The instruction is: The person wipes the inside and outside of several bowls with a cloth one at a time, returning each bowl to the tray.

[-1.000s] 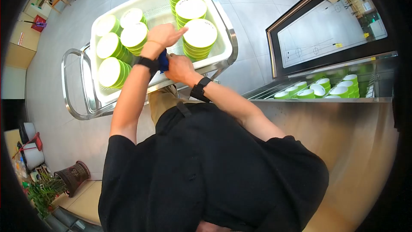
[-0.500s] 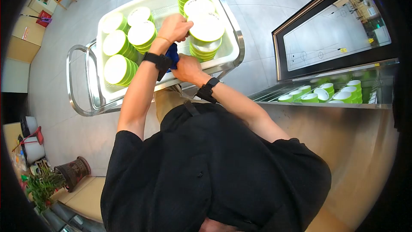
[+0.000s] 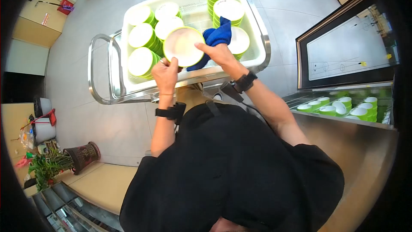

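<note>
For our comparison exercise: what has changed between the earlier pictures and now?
The left hand has lifted a bowl off the near right stack and brought it leftward, inside showing; the right hand, with the blue cloth, now holds it too. The other stacks stayed put.

In front of me a metal cart (image 3: pixel 267 45) is carrying a white tray (image 3: pixel 128 82), its looped handle (image 3: pixel 91 71) curving out on the left. Along the tray's left side I am seeing three stacks of green-and-white bowls (image 3: pixel 143 36) running from far to near, with two more stacks (image 3: pixel 167 11) sitting just right of them. Down the right side three further stacks (image 3: pixel 228 10) are standing, far, middle and near. Between these groups the tray's pale floor (image 3: pixel 193 19) is showing.
</note>
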The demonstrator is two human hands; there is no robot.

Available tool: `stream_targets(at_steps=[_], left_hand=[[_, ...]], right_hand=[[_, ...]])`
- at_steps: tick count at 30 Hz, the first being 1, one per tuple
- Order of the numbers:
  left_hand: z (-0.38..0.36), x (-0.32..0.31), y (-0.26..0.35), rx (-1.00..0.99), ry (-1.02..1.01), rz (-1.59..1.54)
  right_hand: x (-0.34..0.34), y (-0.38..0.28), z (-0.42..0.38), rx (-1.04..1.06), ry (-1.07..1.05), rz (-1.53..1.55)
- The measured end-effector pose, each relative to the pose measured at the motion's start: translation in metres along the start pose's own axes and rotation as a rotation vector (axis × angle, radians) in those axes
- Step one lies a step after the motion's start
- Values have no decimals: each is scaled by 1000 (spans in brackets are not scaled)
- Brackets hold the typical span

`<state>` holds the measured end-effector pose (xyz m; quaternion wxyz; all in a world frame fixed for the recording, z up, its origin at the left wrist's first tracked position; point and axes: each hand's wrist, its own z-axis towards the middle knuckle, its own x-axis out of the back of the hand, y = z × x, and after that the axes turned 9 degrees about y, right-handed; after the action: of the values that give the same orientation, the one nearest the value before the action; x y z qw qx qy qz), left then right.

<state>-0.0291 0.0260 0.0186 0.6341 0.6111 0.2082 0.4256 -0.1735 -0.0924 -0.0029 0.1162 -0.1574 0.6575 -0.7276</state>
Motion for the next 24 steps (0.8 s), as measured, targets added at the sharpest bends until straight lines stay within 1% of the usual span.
stream_targets(at_steps=[1, 2, 3, 4, 5, 6, 7, 8, 9, 10, 12, 13, 14, 15, 16, 18, 20, 21, 22, 23, 24], left_hand=[[-4, -2, -5, -88, 4, 39], [-6, -3, -11, -177, 6, 75], [-7, -3, -17, -187, 6, 76], [-7, -2, -22, -195, -44, -24], [-4, -2, -29, -201, -97, -123], [2, -3, -39, -211, -101, -120], [10, -4, -40, -35, -114, -375], [16, -6, -40, 148, -126, -626], [15, -17, -40, 245, -163, -663], [14, -22, -31, 241, -169, -663], [14, -27, -20, 558, -572, -1263], [16, -32, -22, 615, -624, -1378], [16, -35, -25, 611, -633, -1378], [16, -38, -29, 656, -605, -1407], [16, -40, -28, 703, -578, -1435], [17, -42, -28, 702, -567, -1438], [20, -45, -25, 693, -468, -1408], [21, -42, -24, 741, -522, -1426], [20, -41, -25, 740, -522, -1425], [21, -41, -27, 756, -521, -1395], [22, -42, -30, 774, -524, -1364]], right_hand=[[-5, 0, -5, -63, 52, 59], [-8, 6, -4, -38, 112, 28], [-6, 11, -1, -15, 113, -34], [-3, 11, 2, 12, 116, -94], [0, 2, 3, 20, 121, -87], [5, -8, 2, 46, 71, -91], [7, -18, 0, 71, 21, -97], [6, -25, -2, 74, 28, -92], [4, -32, -4, 113, 82, -96], [3, -38, -4, 153, 136, -102], [1, -44, -1, 150, 130, -96], [-1, -41, 2, 188, 98, -125], [-1, -38, 5, 224, 64, -155], [1, -33, 9, 230, 54, -229], [3, -37, 11, 236, 62, -230], [8, -44, 12, 189, -7, -349], [6, -60, 19, 166, 180, -52], [11, -76, 22, 187, 232, -5], [16, -90, 30, 373, 231, -17], [18, -112, 37, 366, 218, 91], [20, -130, 43, 412, 181, 169]])
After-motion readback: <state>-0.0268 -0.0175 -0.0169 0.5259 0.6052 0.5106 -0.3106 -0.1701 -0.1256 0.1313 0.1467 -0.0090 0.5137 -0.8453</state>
